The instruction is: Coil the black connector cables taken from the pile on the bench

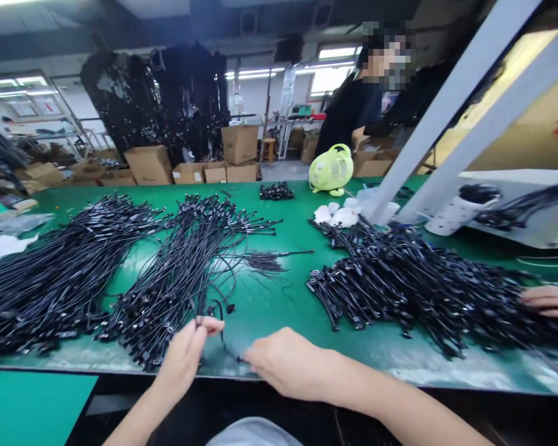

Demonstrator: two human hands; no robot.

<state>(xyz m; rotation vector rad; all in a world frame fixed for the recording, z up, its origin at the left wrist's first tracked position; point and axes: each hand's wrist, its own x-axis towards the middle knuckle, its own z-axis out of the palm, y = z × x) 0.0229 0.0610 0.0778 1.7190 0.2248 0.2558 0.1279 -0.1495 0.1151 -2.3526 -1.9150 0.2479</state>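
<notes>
place: workshop, probably cable assembly | green bench (279, 297) | heaped black cable bundles (413, 285) | stacked cartons (149, 164) | fluorescent strip lights (255, 73) | metal shelving (69, 133)

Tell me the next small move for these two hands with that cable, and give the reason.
Probably draw the black cable clear toward the table's near edge. The left hand pinches its upper end and the right hand its lower end, but it lies right beside the middle cable pile, where loose strands could snag.

Three cable heaps (186, 272), one green fan (331, 168), three hands (184, 356)
</notes>
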